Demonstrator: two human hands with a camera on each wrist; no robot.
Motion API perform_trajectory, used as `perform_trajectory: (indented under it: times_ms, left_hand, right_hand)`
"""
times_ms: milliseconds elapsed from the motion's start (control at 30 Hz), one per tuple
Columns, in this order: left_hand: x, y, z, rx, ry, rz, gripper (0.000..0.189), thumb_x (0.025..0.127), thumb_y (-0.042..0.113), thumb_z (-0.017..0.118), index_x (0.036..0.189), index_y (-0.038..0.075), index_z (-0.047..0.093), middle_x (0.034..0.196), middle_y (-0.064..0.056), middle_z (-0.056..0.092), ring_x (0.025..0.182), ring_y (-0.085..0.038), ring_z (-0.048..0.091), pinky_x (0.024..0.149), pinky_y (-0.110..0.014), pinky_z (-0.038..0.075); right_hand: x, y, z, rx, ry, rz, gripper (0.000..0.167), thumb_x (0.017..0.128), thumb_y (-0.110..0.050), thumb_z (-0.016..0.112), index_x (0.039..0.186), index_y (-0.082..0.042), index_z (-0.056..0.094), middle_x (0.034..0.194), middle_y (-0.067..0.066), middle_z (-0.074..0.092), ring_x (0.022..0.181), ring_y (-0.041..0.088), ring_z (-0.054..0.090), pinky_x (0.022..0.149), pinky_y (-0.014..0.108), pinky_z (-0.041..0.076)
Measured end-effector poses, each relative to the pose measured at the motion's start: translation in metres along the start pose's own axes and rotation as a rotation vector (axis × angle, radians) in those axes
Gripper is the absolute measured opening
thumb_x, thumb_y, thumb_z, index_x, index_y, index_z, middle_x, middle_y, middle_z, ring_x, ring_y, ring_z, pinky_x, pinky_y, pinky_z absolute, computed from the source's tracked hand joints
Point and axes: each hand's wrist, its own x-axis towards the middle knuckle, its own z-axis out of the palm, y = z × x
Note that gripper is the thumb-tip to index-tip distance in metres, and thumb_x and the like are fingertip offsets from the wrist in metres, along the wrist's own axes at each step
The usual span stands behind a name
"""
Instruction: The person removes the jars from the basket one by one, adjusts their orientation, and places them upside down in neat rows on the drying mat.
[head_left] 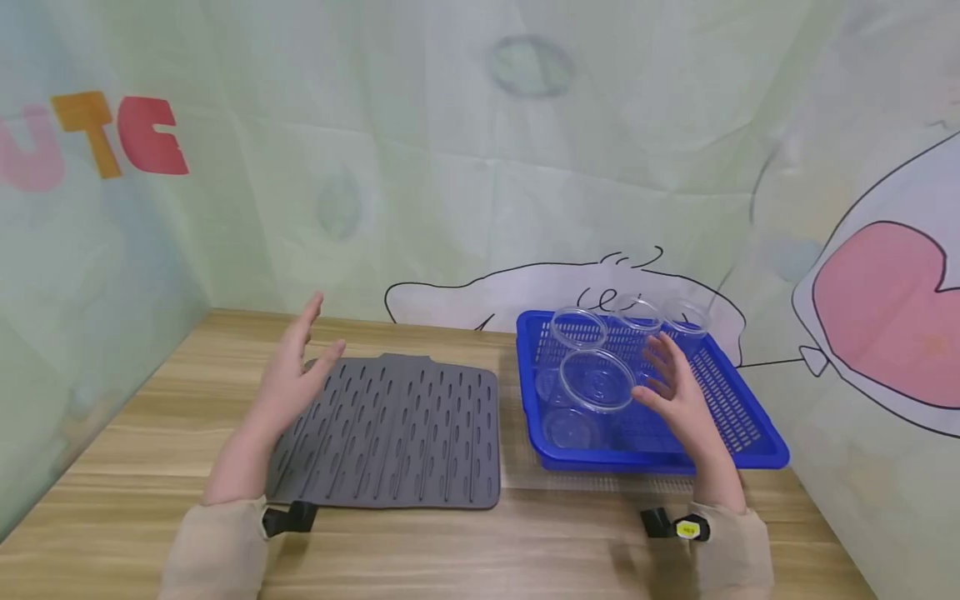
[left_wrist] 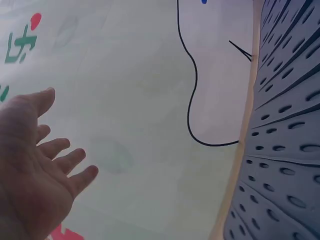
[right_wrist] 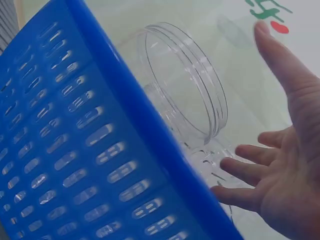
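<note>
Several clear plastic cups stand in a blue basket [head_left: 600,460] on the right of the table; the nearest cup [head_left: 597,381] has a wide round rim. My right hand [head_left: 678,400] hovers over the basket beside that cup, thumb and fingers spread, holding nothing. In the right wrist view the hand [right_wrist: 285,175] is apart from a cup [right_wrist: 185,75] rising above the basket's edge. On the left lies a grey slotted mat [head_left: 390,433]. Above its left edge my left hand [head_left: 288,379] is raised with fingers extended and nothing in it.
The wooden table [head_left: 420,550] carries the mat and basket side by side, with a narrow gap between them. A printed cloth [head_left: 450,192] hangs behind the table and along both sides, close to the basket's far edge.
</note>
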Motion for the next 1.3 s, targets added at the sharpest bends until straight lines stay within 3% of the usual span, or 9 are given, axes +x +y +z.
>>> perform_trajectory:
  times_ms: [33,133,200,267,533,733,967,1100,1300]
  left_hand:
    - [0.000,-0.003,-0.001,-0.045,0.010,-0.016,0.071,0.102,0.025,0.052,0.158,0.011,0.010,0.163,-0.019,0.014,0.147,-0.045,0.018,0.117,-0.065,0.021]
    - [0.000,-0.015,-0.006,-0.149,0.032,-0.074,0.070,0.102,0.026,0.051,0.158,0.012,0.011,0.163,-0.016,0.017,0.148,-0.038,0.020,0.123,-0.036,0.026]
    - [0.000,-0.025,-0.008,-0.199,0.048,-0.113,0.069,0.103,0.027,0.049,0.158,0.011,0.011,0.162,-0.015,0.019,0.148,-0.033,0.022,0.118,-0.016,0.026]
    - [0.000,-0.034,-0.009,-0.240,0.060,-0.164,0.068,0.103,0.028,0.048,0.158,0.012,0.011,0.162,-0.015,0.021,0.148,-0.030,0.024,0.111,-0.006,0.029]
    - [-0.007,-0.069,-0.015,-0.448,0.077,-0.305,0.067,0.103,0.023,0.047,0.157,0.007,0.010,0.161,-0.020,0.015,0.149,-0.027,0.022,0.116,-0.018,0.030]
    - [-0.016,-0.094,-0.021,-0.432,0.038,-0.401,0.068,0.104,0.023,0.046,0.156,0.006,0.006,0.162,-0.020,0.013,0.150,-0.027,0.020,0.118,-0.020,0.029]
    - [-0.026,-0.112,-0.023,-0.451,-0.063,-0.535,0.066,0.105,0.013,0.038,0.156,0.010,-0.003,0.164,-0.015,0.003,0.151,-0.031,0.010,0.124,-0.038,0.017]
    - [-0.030,-0.119,-0.022,-0.494,-0.085,-0.606,0.070,0.103,0.006,0.040,0.156,0.010,-0.006,0.164,-0.013,0.000,0.152,-0.030,0.008,0.124,-0.039,0.015]
    - [-0.032,-0.124,-0.018,-0.472,-0.092,-0.626,0.076,0.096,-0.006,0.040,0.156,0.005,-0.006,0.163,-0.019,0.002,0.151,-0.034,0.010,0.123,-0.040,0.019]
  right_hand:
    - [0.000,0.001,0.000,0.018,-0.016,0.006,0.091,0.089,-0.008,0.069,0.156,-0.004,0.007,0.160,0.022,0.020,0.145,0.044,0.023,0.114,0.066,0.027]
    - [0.000,0.006,0.000,0.040,-0.065,0.027,0.097,0.086,-0.008,0.073,0.156,-0.005,0.007,0.160,0.023,0.021,0.146,0.045,0.022,0.113,0.066,0.028]
    - [0.001,0.009,0.001,0.044,-0.096,0.038,0.100,0.084,-0.007,0.075,0.156,-0.004,0.007,0.160,0.024,0.020,0.146,0.046,0.022,0.113,0.066,0.029]
    - [0.001,0.011,0.001,0.043,-0.123,0.054,0.102,0.082,-0.007,0.076,0.156,-0.004,0.006,0.160,0.024,0.020,0.146,0.046,0.020,0.113,0.067,0.028]
    - [0.001,0.017,0.001,0.004,-0.227,0.152,0.110,0.079,-0.019,0.082,0.156,-0.004,0.005,0.159,0.027,0.017,0.145,0.050,0.017,0.112,0.065,0.032]
    - [0.003,0.021,0.003,0.002,-0.278,0.166,0.108,0.079,-0.021,0.082,0.156,-0.006,0.008,0.157,0.025,0.027,0.144,0.046,0.024,0.110,0.062,0.038]
    - [0.005,0.018,0.006,0.020,-0.308,0.161,0.107,0.079,-0.020,0.082,0.156,-0.005,0.009,0.155,0.025,0.031,0.141,0.046,0.030,0.103,0.054,0.048]
    - [0.006,0.016,0.009,0.029,-0.314,0.187,0.109,0.078,-0.021,0.083,0.156,-0.007,0.008,0.156,0.023,0.029,0.143,0.046,0.027,0.105,0.057,0.046]
    - [0.009,0.017,0.013,0.025,-0.320,0.196,0.109,0.076,-0.022,0.084,0.156,-0.008,0.011,0.158,0.022,0.026,0.145,0.046,0.024,0.110,0.063,0.038]
